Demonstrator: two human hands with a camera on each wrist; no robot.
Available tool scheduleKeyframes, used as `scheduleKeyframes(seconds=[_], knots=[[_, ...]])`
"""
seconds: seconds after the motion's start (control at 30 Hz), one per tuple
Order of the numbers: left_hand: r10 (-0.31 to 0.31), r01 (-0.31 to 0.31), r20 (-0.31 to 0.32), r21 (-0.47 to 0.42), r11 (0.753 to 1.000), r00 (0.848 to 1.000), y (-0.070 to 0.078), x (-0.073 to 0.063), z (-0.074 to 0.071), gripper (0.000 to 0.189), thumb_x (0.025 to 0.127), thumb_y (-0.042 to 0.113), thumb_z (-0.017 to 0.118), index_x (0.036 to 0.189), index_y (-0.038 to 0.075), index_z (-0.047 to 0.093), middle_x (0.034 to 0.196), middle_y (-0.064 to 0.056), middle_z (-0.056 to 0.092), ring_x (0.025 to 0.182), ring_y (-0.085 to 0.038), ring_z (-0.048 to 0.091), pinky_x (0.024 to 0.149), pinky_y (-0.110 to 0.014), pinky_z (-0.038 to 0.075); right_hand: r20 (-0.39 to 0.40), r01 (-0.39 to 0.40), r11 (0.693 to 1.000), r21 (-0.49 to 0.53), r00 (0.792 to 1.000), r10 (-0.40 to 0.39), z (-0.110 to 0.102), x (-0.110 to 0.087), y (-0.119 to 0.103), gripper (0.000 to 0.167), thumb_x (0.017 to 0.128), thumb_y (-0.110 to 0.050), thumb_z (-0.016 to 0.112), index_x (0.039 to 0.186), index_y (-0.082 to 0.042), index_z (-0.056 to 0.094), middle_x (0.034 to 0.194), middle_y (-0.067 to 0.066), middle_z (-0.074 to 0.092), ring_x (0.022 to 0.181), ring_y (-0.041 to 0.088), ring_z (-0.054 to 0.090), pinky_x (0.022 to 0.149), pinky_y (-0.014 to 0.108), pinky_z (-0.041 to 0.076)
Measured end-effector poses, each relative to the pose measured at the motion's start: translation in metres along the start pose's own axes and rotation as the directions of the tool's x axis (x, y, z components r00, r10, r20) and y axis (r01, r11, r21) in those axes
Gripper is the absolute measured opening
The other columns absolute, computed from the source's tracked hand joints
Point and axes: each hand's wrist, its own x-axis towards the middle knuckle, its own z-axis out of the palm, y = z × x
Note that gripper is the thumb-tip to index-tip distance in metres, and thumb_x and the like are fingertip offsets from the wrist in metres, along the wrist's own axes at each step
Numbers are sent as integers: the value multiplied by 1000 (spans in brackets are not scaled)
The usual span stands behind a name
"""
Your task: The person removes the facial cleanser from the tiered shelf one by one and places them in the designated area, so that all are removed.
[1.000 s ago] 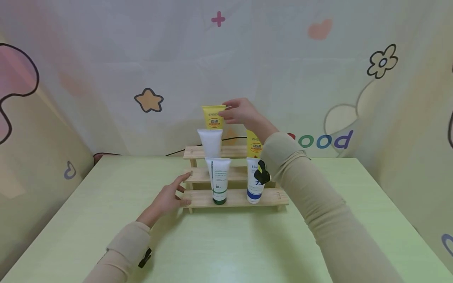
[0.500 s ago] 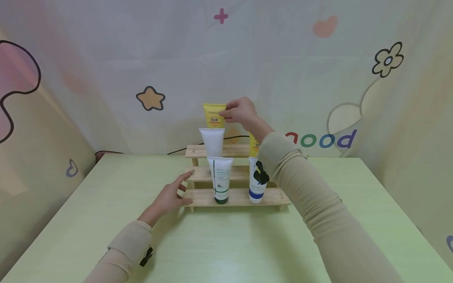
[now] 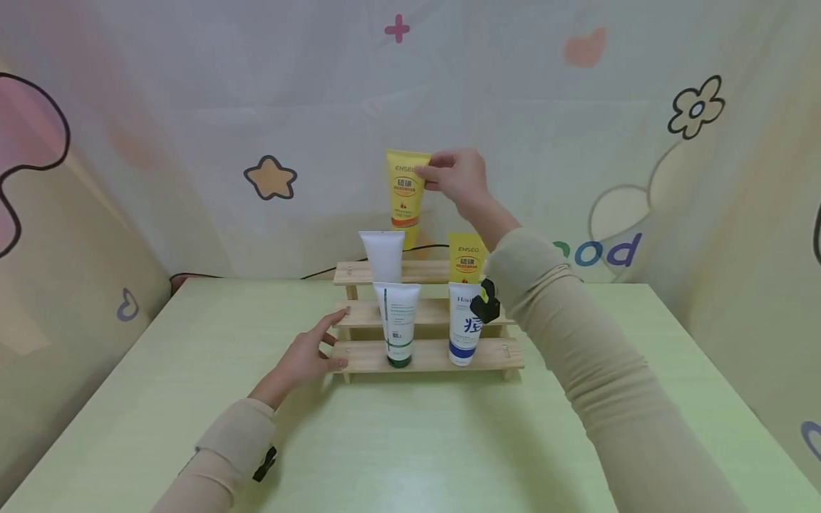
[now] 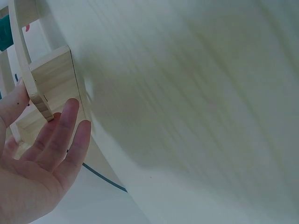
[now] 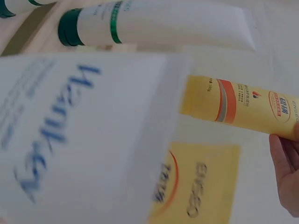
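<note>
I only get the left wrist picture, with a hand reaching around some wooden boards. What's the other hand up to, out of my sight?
Observer: In the head view, the right hand holds a yellow tube near its top.

Visitor: Ooh, is that the only yellow one around?

Observer: No, a second yellow tube shows farther back than the white tube with a blue band, which partly hides it.

The right hand [image 5: 287,179] is cut off in its wrist view. Below it, the lower yellow tube [image 3: 467,258] is partly hidden.
</note>
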Motion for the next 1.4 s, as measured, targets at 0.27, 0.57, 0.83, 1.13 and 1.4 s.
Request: scheduleKeyframes(seconds=[0.27, 0.57, 0.83, 1.13, 1.4], knots=[[4, -4, 4, 3, 1000, 1000, -3, 1, 0, 81, 79, 6, 71, 144, 17, 24, 124, -23, 47, 79, -26, 62, 72, -41, 49, -81, 66, 995, 79, 995, -59, -40, -3, -10, 31, 81, -11, 68, 109, 1, 64, 104, 12, 63, 89, 18, 64, 78, 25, 49], [3, -3, 7, -17, 1000, 1000, 0, 4, 5, 80, 79, 5, 70, 144, 18, 25, 122, -23, 49, 79, -25, 62, 71, -40, 49, -123, 112, 989, 97, 987, -100, -102, -15, -9, 35, 81, -12, 67, 112, 4, 61, 94, 6, 63, 77, 11, 64, 85, 29, 46], [10, -10, 9, -22, 1000, 1000, 1, 3, 7, 80, 79, 6, 71, 143, 18, 26, 123, -23, 48, 78, -24, 61, 70, -38, 50, -168, 94, 995, 41, 982, -86, -152, -34, 5, 42, 82, -17, 67, 117, 4, 58, 88, -3, 61, 72, 5, 64, 92, 29, 41], [16, -16, 8, -4, 1000, 1000, 5, 3, 5, 80, 78, 6, 71, 143, 17, 25, 123, -23, 48, 77, -24, 61, 72, -40, 49, -159, 77, 995, -60, 984, -85, -192, -50, 35, 29, 87, -15, 61, 110, 2, 58, 88, -5, 58, 76, 4, 60, 71, 14, 47], [16, -15, 12, -10, 1000, 1000, 2, 3, 7, 80, 79, 5, 70, 144, 18, 24, 124, -23, 47, 78, -25, 61, 73, -42, 49, -115, -26, 984, -176, 993, 5, -221, -67, 83, 32, 92, -25, 52, 114, 0, 51, 95, -6, 53, 86, 5, 54, 70, 16, 49]])
